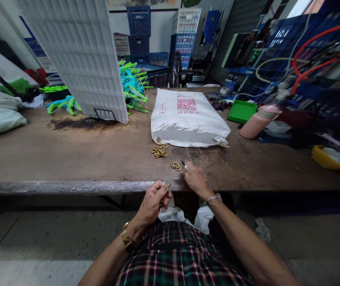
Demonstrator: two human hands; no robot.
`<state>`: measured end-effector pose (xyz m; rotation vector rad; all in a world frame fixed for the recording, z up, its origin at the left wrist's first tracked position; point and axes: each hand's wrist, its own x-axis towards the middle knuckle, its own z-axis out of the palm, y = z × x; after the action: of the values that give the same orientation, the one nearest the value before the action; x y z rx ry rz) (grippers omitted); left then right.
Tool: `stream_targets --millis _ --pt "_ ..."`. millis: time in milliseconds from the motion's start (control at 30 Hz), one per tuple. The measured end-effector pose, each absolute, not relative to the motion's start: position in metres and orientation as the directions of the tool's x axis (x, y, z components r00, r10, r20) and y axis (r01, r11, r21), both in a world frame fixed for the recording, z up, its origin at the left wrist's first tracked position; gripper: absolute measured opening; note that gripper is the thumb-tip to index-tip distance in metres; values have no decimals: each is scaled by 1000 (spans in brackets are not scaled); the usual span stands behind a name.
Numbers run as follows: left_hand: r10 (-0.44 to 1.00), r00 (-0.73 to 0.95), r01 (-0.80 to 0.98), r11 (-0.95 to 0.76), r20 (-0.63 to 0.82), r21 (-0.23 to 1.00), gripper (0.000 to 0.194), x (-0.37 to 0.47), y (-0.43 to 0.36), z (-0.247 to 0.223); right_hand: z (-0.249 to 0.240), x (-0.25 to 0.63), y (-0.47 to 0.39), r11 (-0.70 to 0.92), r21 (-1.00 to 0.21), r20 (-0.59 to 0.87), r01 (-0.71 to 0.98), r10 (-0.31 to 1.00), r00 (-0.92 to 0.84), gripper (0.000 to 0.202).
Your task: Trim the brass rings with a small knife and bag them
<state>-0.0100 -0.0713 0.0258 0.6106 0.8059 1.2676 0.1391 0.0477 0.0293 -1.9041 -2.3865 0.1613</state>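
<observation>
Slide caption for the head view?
Left hand pinches a small golden piece; right hand holds a dark pointed tool beside golden rings.

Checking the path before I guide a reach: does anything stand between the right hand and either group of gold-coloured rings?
Nothing visible stands between the right hand and the small cluster beside it. Toward the larger pile, that cluster lies roughly on the way, low on the table; the white bag is behind the pile.

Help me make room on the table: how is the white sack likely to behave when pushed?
The sack looks well filled and squared off, so it is probably fairly heavy and slow to slide. Its wrinkled skin suggests it would give a little. Lying flat and broad on the table, it seems unlikely to tip or roll.
</observation>
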Motion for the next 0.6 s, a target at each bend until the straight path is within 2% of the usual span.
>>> stream_targets --millis 133,267,433,600 --pt "960 99 -659 260 -260 706 29 -11 -65 17 22 140 68 178 -266 27 948 984 -177 25" --pt "946 88 -724 276 -313 632 23 -14 -63 14 15 127 79 252 -332 61 909 967 -246 24" --pt "914 148 -797 337 -379 501 29 -20 -61 12 8 112 101 386 -253 142 887 922 -360 20" --pt "899 137 -843 326 -416 428 22 -23 -58 3 6 96 125 461 -204 91 864 888 -452 25"
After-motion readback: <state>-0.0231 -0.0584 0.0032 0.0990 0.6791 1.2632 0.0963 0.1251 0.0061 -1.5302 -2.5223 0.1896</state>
